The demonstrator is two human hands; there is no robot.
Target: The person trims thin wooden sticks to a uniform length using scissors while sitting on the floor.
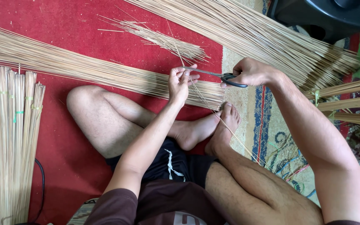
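Sticks [196,89], thin and pale like split palm ribs, are pinched a few at a time between the thumb and the fingers [190,74] of the left hand [179,83], which are closed tight on them just above the feet. From that pinch the slim lengths run down and to the right across the toes and on towards the patterned rug [271,137]. The right hand [253,71] is closed through the dark handles of a pair of scissors [217,75], whose blades are pointed left to meet the pinched ends beside the left fingertips.

Such sticks are judged to be very light, springy along their length and brittle at the thin tips, so that a hard bend would likely snap them. Being smooth and dry, they may slide past one another unless gripped firmly. Hold is best taken close to the point worked on, with the long free part left to rest on the floor.

Around the hands, long loose sheaves [84,66] are spread over the red carpet [63,25], a smaller tuft [163,39] lies beyond, and tied bundles [17,137] with green bands lie at the left. A black plastic stool [326,16] stands at the upper right.
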